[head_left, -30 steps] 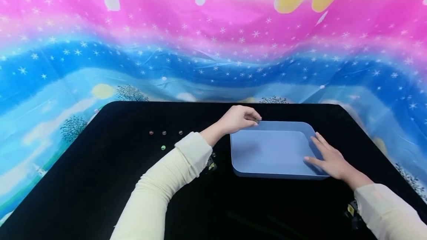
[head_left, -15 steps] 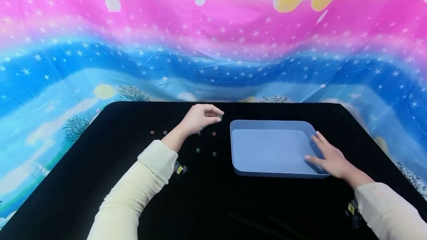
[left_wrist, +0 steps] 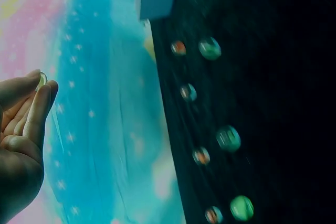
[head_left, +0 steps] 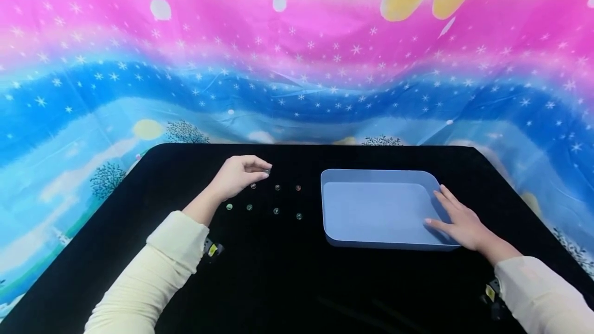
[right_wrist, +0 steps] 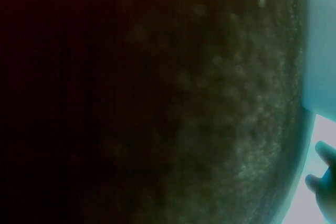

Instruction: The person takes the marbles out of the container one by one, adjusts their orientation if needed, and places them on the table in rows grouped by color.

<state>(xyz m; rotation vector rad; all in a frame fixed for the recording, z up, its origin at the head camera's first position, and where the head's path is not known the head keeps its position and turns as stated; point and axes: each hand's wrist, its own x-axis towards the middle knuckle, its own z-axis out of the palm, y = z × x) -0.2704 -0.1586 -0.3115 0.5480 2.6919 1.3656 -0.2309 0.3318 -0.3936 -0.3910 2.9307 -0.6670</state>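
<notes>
Leftward swings the left hand (head_left: 238, 173), away from the blue tray (head_left: 334, 231) and out over the marble rows (head_left: 276, 211), a small marble (head_left: 267, 171) pinched at its fingertips; right hand (head_left: 459, 220) lies flat, fingers straight, on the tray's three-o'clock rim

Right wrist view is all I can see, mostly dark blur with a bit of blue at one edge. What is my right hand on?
Observer: The right hand lies flat, fingers straight, on the right rim of a blue tray.
Operator: Anything in the tray?
Observer: No, the head view shows its floor bare.
Operator: And the left hand?
Observer: The left hand pinches a small marble at its fingertips, left of the tray, beside two rows of loose marbles on the black table.
</notes>
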